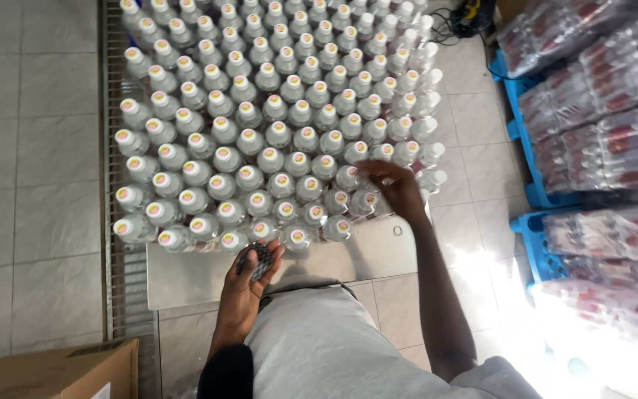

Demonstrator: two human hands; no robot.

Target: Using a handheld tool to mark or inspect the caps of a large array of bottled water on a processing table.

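The fingers (pixel 258 255) of the left hand (pixel 249 277) were curled together around a small bunch of dark caps (pixel 257 260), just at the near edge of the bottles (pixel 275 140). These bottles were clear plastic with white tops, standing upright in tight rows on the table (pixel 201 277). The right hand (pixel 396 188) reached forward with a straight arm, its fingers loosely apart and touching a bottle top (pixel 367 198) in the near right corner of the group.
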